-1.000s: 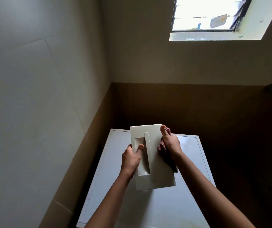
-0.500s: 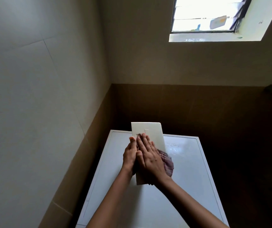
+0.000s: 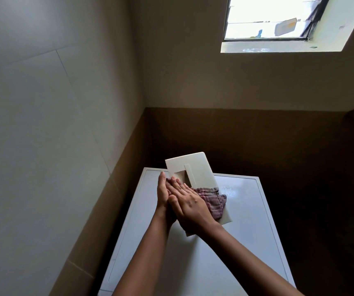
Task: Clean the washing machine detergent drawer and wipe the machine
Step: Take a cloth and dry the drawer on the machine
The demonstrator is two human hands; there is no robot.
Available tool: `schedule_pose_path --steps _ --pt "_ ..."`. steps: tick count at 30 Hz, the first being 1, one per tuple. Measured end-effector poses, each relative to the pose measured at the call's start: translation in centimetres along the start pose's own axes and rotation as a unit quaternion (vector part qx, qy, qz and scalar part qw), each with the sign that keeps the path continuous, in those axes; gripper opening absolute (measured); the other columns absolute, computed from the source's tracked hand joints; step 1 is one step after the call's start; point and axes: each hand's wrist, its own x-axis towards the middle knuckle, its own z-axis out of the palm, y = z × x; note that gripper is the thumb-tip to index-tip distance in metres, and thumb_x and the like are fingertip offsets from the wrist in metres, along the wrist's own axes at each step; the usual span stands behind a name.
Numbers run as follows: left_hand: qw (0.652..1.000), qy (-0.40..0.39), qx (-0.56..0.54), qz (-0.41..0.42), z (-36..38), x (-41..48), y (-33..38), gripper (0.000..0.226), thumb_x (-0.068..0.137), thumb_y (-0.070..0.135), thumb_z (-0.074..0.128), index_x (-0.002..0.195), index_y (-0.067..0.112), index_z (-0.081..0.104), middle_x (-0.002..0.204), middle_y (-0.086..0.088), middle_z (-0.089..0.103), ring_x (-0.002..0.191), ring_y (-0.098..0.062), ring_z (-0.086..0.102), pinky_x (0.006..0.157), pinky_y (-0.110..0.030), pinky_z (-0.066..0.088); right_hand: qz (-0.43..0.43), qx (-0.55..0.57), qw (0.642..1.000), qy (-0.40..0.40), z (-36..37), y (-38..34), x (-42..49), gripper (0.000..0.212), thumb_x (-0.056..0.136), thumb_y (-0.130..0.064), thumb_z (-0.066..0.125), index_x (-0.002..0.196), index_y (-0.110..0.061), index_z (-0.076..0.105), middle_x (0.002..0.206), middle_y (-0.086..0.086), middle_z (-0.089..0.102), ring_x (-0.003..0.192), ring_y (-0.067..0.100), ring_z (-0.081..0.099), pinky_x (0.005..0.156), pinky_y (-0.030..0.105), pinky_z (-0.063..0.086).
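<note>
**White plastic drawer braced and wiped over the machine**

White rectangular plastic detergent drawer [image 3: 197, 167], with a recessed compartment and a raised rib on its face, is tilted above the flat white top of the washing machine [image 3: 246, 221]. Whether its lower end rests on that top is hidden by the arms. The left hand [image 3: 162, 195] lies along the drawer's left edge with its fingers straight, apparently as a backstop against the wiping pressure; its thumb is hidden. The right hand [image 3: 190, 207] is spread flat, fingers extended, and presses a pink checked cotton cloth [image 3: 214, 200] onto the drawer's face rather than gripping it. A flat palm probably spreads the cloth over more surface. Working over the machine likely lets drips fall on a surface due for wiping. A bright window [image 3: 268, 18] lights the corner from the upper right.
</note>
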Motion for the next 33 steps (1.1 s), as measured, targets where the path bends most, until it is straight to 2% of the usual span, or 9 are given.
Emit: schedule_pose_path --steps 3,6,9,14,18,22,25,29,33 --pt "0.996 0.007 0.086 -0.025 -0.9 0.4 0.3 0.037 0.091 0.036 0.054 0.074 0.003 0.057 0.061 -0.009 0.065 0.062 -0.021 0.065 0.061 -0.028 0.054 -0.014 -0.002 1.0 -0.006 0.0 0.2 -1.2 0.06 0.096 -0.041 0.015 0.147 -0.013 0.032 0.155 0.005 0.023 0.144 0.01 0.016 0.119 0.028 0.016" --pt "0.987 0.036 0.149 -0.045 -1.5 1.4 0.4 0.028 0.081 0.028 0.068 0.078 0.001 0.061 0.076 -0.015 0.066 0.068 -0.025 0.066 0.066 -0.03 0.056 -0.034 -0.016 0.999 -0.013 -0.4 0.8 -1.6 0.059 0.099 -0.042 0.018 0.146 -0.01 0.034 0.153 0.012 0.029 0.143 0.018 0.024 0.118 0.03 0.02" --pt "0.987 0.057 0.14 -0.047 -1.4 2.1 0.6 0.029 0.083 0.028 0.07 0.073 0.003 0.059 0.063 -0.009 0.064 0.057 -0.022 0.065 0.059 -0.027 0.055 -0.074 -0.033 0.997 -0.012 -0.5 1.5 -2.0 0.059 0.101 -0.045 0.014 0.147 -0.014 0.034 0.153 0.007 0.029 0.143 0.016 0.025 0.117 0.03 0.022" --pt "0.991 0.089 0.102 -0.001 -1.5 2.4 1.3 0.051 0.083 0.044 0.068 0.117 0.007 0.06 0.113 -0.019 0.063 0.108 -0.036 0.058 0.091 -0.046 0.051 -0.127 -0.101 0.984 0.077 -0.4 3.5 -3.8 0.045 0.101 -0.032 0.034 0.142 -0.018 0.044 0.149 0.0 0.039 0.14 0.011 0.032 0.115 0.032 0.028" --pt "0.988 0.131 0.07 0.036 -1.4 2.0 1.0 0.046 0.087 0.049 0.06 0.119 0.016 0.056 0.116 -0.017 0.06 0.108 -0.039 0.056 0.091 -0.054 0.049 -0.029 -0.099 0.984 0.147 -0.5 4.5 -3.9 0.048 0.102 -0.035 0.026 0.144 -0.015 0.041 0.152 0.002 0.033 0.143 0.013 0.026 0.115 0.036 0.026" --pt "0.976 0.197 0.08 0.051 -1.1 1.9 0.1 0.047 0.084 0.057 0.059 0.111 0.019 0.057 0.115 -0.013 0.059 0.107 -0.037 0.054 0.092 -0.055 0.048 0.116 -0.036 0.98 0.156 -0.9 4.3 -1.7 0.059 0.098 -0.043 0.015 0.151 -0.017 0.019 0.158 0.0 0.01 0.146 0.008 0.0 0.119 0.029 0.007" --pt "0.965 0.228 0.095 0.085 -0.8 1.7 -0.6 0.048 0.085 0.059 0.058 0.111 0.019 0.061 0.112 -0.015 0.061 0.103 -0.037 0.056 0.088 -0.055 0.051 0.143 -0.037 0.979 0.14 -1.2 4.4 0.7 0.067 0.093 -0.047 0.01 0.152 -0.014 0.011 0.158 0.003 0.0 0.145 0.01 -0.01 0.119 0.026 -0.004" --pt "0.962 0.208 0.128 0.125 -0.8 1.3 -0.7 0.042 0.084 0.06 0.058 0.103 0.023 0.063 0.104 -0.011 0.065 0.098 -0.034 0.061 0.087 -0.055 0.053 0.157 -0.006 0.979 0.129 -1.9 4.5 4.0 0.07 0.094 -0.05 0.016 0.152 -0.012 0.013 0.159 0.009 0.006 0.147 0.017 -0.003 0.12 0.03 0.0" --pt "0.965 0.145 0.176 0.133 -1.2 0.6 -1.2 0.041 0.085 0.06 0.053 0.101 0.024 0.064 0.101 -0.01 0.069 0.092 -0.031 0.066 0.084 -0.051 0.056 0.214 0.112 0.959 0.151 -4.2 4.8 7.3 0.05 0.1 -0.036 0.037 0.141 -0.008 0.038 0.141 0.017 0.041 0.133 0.028 0.036 0.108 0.034 0.028"
